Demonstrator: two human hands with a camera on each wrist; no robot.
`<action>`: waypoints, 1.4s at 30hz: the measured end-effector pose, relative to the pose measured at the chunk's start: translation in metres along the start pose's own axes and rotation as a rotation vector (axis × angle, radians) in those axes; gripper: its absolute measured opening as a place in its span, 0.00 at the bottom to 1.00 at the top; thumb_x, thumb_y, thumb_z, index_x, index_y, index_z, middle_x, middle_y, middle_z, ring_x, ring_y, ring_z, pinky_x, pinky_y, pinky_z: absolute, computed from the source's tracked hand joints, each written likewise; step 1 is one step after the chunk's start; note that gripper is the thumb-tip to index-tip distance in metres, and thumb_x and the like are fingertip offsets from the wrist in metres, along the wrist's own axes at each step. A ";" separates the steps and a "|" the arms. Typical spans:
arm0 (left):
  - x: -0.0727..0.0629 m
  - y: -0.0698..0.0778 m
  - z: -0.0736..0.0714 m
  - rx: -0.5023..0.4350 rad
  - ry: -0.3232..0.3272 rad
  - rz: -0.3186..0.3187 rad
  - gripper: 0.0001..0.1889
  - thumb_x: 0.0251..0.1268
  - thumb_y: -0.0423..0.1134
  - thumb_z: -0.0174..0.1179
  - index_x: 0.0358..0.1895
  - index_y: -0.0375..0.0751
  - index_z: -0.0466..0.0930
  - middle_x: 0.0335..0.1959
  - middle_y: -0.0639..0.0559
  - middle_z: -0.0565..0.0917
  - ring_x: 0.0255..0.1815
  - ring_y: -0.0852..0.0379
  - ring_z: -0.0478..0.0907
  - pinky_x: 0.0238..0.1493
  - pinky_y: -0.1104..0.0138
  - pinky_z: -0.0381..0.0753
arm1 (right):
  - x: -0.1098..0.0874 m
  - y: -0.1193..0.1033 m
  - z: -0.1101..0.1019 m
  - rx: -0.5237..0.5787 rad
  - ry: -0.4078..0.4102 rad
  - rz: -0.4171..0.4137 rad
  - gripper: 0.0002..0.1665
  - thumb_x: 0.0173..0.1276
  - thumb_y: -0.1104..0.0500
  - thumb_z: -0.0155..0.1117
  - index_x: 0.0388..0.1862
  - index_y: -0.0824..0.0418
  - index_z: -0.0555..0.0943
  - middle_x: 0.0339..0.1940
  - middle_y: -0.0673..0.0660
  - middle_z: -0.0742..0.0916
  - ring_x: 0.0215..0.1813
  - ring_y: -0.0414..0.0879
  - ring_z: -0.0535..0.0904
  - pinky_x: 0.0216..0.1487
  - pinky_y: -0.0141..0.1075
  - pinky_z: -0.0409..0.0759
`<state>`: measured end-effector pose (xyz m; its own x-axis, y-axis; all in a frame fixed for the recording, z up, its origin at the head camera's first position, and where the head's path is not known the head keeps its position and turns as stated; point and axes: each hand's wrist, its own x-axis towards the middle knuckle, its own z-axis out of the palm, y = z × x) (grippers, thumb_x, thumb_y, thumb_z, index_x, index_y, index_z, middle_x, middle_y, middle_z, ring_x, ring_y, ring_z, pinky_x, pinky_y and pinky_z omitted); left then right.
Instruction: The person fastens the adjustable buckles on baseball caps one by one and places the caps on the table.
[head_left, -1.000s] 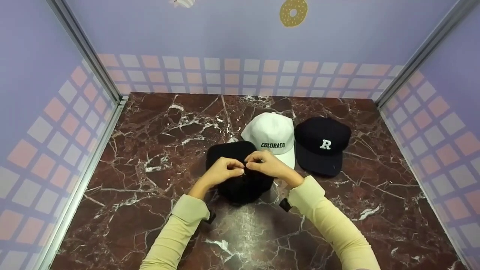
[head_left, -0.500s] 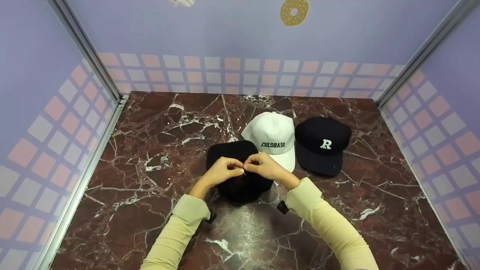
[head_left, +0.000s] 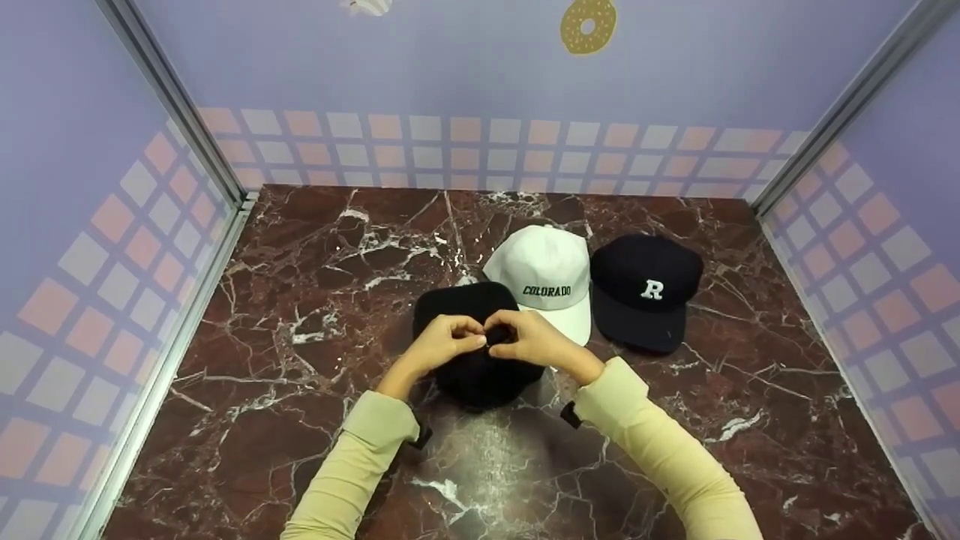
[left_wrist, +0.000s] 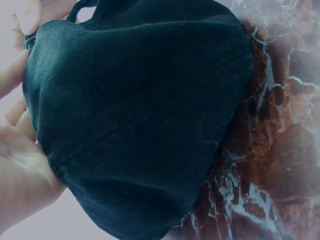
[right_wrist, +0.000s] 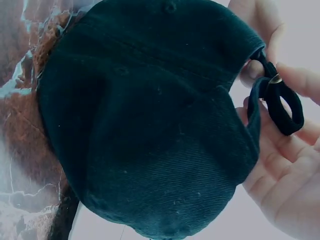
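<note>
A black baseball cap (head_left: 480, 382) lies under both hands, its brim pointing to the far left. At its back edge is an adjustable strap (right_wrist: 287, 110) with a small metal buckle (right_wrist: 275, 79); the strap's end forms a loop. My left hand (head_left: 436, 346) pinches the back edge near the strap with thumb and fingertips. My right hand (head_left: 541, 341) curls thumb and index finger round the dark strap, their tips a little apart. The cap's crown (left_wrist: 135, 110) fills much of the left wrist view, hiding part of the left fingers.
A white cap (head_left: 544, 259) lettered COLORADO lies just beyond and partly beside the black one. To its right sits a navy cap (head_left: 646, 274) with a white R. All lie on a dark red marbled tabletop (head_left: 300, 420), with lilac panels (head_left: 480, 75) around three sides.
The right thumb and index finger, nearly together half a second ago, have spread apart, and dark strap shows between them. The left hand and the caps stay in place.
</note>
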<state>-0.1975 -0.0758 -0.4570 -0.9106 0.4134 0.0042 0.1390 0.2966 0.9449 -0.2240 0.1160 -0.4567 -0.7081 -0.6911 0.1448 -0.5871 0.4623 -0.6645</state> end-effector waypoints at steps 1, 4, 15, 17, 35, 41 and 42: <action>0.000 -0.001 0.000 -0.005 0.002 0.002 0.10 0.55 0.31 0.57 0.37 0.25 0.77 0.32 0.39 0.81 0.29 0.68 0.73 0.35 0.74 0.72 | 0.000 0.000 0.000 -0.018 0.003 -0.001 0.18 0.50 0.59 0.67 0.41 0.61 0.78 0.33 0.56 0.83 0.29 0.41 0.72 0.33 0.29 0.71; 0.005 -0.013 0.002 -0.018 0.010 0.007 0.10 0.54 0.32 0.58 0.35 0.26 0.77 0.30 0.43 0.80 0.28 0.67 0.72 0.35 0.73 0.71 | 0.000 0.001 0.001 -0.049 0.012 -0.006 0.17 0.49 0.59 0.67 0.40 0.61 0.79 0.33 0.56 0.84 0.30 0.41 0.73 0.34 0.30 0.72; 0.010 -0.023 0.003 -0.001 0.031 0.020 0.08 0.54 0.34 0.59 0.32 0.31 0.76 0.26 0.50 0.79 0.26 0.66 0.73 0.33 0.73 0.71 | -0.002 -0.002 0.005 -0.131 0.040 -0.045 0.16 0.51 0.57 0.66 0.38 0.64 0.80 0.35 0.57 0.85 0.37 0.48 0.80 0.41 0.38 0.76; 0.007 -0.013 0.002 0.015 0.041 0.042 0.07 0.54 0.33 0.59 0.32 0.30 0.77 0.27 0.46 0.80 0.27 0.65 0.72 0.33 0.72 0.71 | -0.002 -0.002 0.006 -0.124 0.051 -0.045 0.16 0.52 0.57 0.66 0.38 0.64 0.80 0.35 0.57 0.85 0.37 0.47 0.80 0.41 0.38 0.76; 0.009 -0.009 0.001 0.239 0.143 0.001 0.04 0.52 0.35 0.59 0.30 0.38 0.80 0.22 0.46 0.82 0.18 0.63 0.75 0.22 0.72 0.73 | -0.005 0.007 0.010 0.062 0.099 0.018 0.15 0.53 0.59 0.65 0.39 0.65 0.80 0.37 0.58 0.85 0.38 0.45 0.77 0.41 0.35 0.74; 0.010 -0.008 0.003 0.214 0.098 -0.015 0.05 0.51 0.34 0.60 0.31 0.37 0.79 0.24 0.46 0.83 0.21 0.62 0.76 0.24 0.72 0.74 | -0.005 0.007 0.011 0.062 0.102 0.021 0.17 0.53 0.59 0.65 0.41 0.66 0.80 0.38 0.59 0.84 0.37 0.45 0.77 0.41 0.35 0.74; 0.010 -0.008 0.003 0.209 0.094 -0.015 0.05 0.50 0.34 0.60 0.31 0.37 0.79 0.24 0.46 0.82 0.20 0.62 0.76 0.24 0.72 0.74 | -0.004 0.007 0.011 0.056 0.102 0.020 0.17 0.53 0.58 0.65 0.41 0.66 0.79 0.38 0.59 0.84 0.37 0.45 0.77 0.41 0.35 0.74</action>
<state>-0.2067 -0.0709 -0.4655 -0.9441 0.3282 0.0305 0.1938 0.4778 0.8568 -0.2209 0.1165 -0.4702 -0.7572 -0.6208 0.2030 -0.5518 0.4417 -0.7074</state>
